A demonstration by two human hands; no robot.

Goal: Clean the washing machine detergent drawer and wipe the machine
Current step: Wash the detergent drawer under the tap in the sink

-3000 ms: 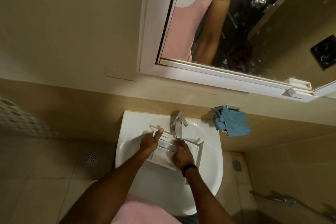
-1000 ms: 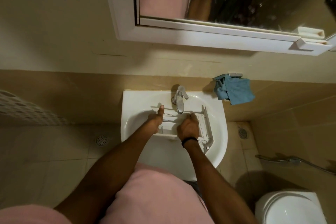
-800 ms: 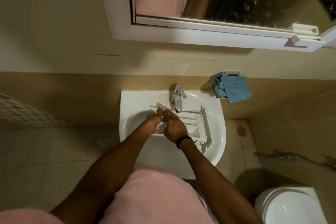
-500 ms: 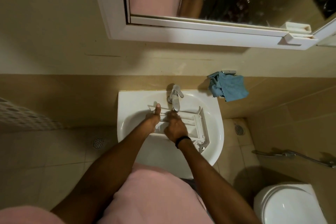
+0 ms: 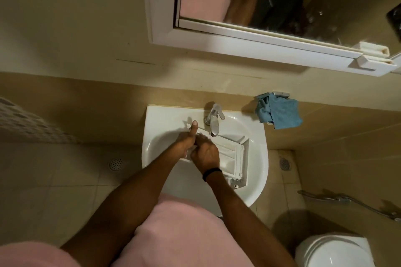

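Since a second ago the right hand [image 5: 206,154] has been drawn leftward along the drawer [image 5: 234,149] until it is pressed against the left hand [image 5: 186,141]. The drawer is laid aslant in the sink [image 5: 152,121], its left part under the tap [image 5: 214,123]. That end is held by the left fingers, thumb straight along the edge; the right fingers are curled down into a compartment, and whether anything is pinched cannot be told. Wet plastic could be let slip from the single grip and knocked against the tap, or a thin divider snapped by hard rubbing. Residue could be missed at the right end, which no hand touches
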